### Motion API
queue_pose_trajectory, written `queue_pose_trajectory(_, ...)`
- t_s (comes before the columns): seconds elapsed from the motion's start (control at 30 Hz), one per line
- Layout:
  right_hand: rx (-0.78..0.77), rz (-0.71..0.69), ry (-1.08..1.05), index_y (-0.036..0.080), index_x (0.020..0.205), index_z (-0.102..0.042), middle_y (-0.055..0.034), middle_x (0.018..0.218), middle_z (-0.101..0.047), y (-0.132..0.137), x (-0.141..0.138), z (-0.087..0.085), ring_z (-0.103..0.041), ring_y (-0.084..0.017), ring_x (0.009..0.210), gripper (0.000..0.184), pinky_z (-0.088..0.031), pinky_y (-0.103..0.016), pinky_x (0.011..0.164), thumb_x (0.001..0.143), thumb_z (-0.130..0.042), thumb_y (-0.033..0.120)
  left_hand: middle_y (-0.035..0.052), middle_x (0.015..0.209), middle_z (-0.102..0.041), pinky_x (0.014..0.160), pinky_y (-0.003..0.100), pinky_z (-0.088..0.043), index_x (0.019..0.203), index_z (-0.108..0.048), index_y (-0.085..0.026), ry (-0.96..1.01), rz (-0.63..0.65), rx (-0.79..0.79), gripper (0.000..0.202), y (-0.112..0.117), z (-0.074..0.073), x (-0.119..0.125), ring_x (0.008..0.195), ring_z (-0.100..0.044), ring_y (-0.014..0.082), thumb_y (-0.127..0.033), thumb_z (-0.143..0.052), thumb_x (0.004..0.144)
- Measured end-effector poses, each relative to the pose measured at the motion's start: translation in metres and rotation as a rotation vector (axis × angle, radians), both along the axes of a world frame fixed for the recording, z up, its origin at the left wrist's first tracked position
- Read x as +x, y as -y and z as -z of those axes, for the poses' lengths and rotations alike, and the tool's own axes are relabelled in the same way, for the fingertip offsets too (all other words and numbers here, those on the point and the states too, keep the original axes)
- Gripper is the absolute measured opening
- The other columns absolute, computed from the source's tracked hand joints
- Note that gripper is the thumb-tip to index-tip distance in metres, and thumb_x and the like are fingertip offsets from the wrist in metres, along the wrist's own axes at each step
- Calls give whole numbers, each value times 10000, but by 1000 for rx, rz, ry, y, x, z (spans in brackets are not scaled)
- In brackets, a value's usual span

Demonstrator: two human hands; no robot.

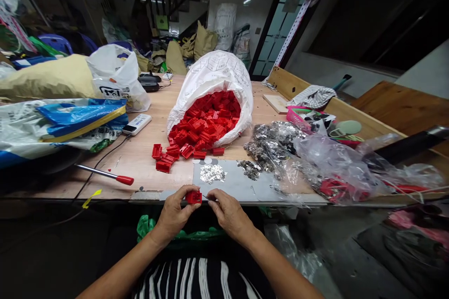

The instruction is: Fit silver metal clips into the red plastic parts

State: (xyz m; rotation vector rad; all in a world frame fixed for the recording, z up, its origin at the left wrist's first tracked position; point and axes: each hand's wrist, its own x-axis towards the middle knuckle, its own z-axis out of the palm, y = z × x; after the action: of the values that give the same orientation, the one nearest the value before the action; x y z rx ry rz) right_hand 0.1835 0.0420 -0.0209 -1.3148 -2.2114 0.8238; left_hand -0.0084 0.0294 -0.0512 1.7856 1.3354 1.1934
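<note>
- The left hand [174, 212] is gripping a small red plastic part [193, 197], thumb on top and fingers curling underneath, wrist bending in toward the middle.
- The right hand [228, 210] is pinching a thin metal piece [205, 197] between thumb and forefinger (tiny, shape hard to tell), with its tip pointing at the right side of the red plastic part.
- Both forearms are coming up from the bottom of the view and angling inward, so the hands are meeting just in front of the table [140, 168] edge.
- The red plastic part is sitting in the air at the near edge of the grey sheet [231, 187], not resting on it.
- A little heap of shiny metal bits [212, 173] is lying on the grey sheet, just beyond the hands.
- A white sack [213, 74] is lying on its side, spilling red parts; loose red parts [168, 154] are scattering in front of its mouth.
- A red-handled screwdriver [105, 174] is lying to the left, well apart from the hands.
- Clear bags [315, 159] with metal pieces are piling up on the right.
</note>
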Motion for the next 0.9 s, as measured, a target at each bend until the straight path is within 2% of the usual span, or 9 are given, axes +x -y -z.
queue_pose_trajectory(0.13,71,-6,65,229,987,-623,-31,903,-623,-5,-2,7,-600,-164,820,178,-450,-260,741,870,-514,151,42,1055,-707,907,385,-524,1063,-622,-218,-58,19,22,294,-8,7,-2,991,-660,199,-156,-634,776)
queue_pose_trajectory(0.3,89,14,173,219,978,-640,-36,903,-645,-8,-5,10,-621,-177,831,162,-458,-269,759,862,-546,158,41,1082,-720,1015,451,-454,1110,-641,-232,-119,42,67,386,-17,15,-3,1055,-651,221,-129,-666,738)
queue_pose_trajectory(0.6,60,-6,249,216,964,-642,-25,924,-642,-12,-8,10,-629,-163,864,139,-467,-244,783,880,-542,170,41,1087,-722,1027,427,-447,1162,-624,-227,-135,76,59,409,-20,19,-5,1046,-654,217,-151,-668,762)
queue_pose_trajectory(0.73,83,-25,289,216,965,-627,-20,926,-641,-10,-12,10,-628,-158,862,156,-464,-233,766,893,-505,150,42,1082,-718,970,384,-489,1152,-628,-232,-109,69,45,393,-18,22,-3,1020,-658,212,-170,-669,767)
queue_pose_trajectory(0.9,121,22,454,201,958,-603,-37,906,-637,-2,-24,6,-627,-160,746,197,-444,-238,627,910,-424,133,49,1060,-715,872,325,-520,1136,-635,-226,-76,18,16,367,-15,24,3,967,-667,203,-137,-633,780)
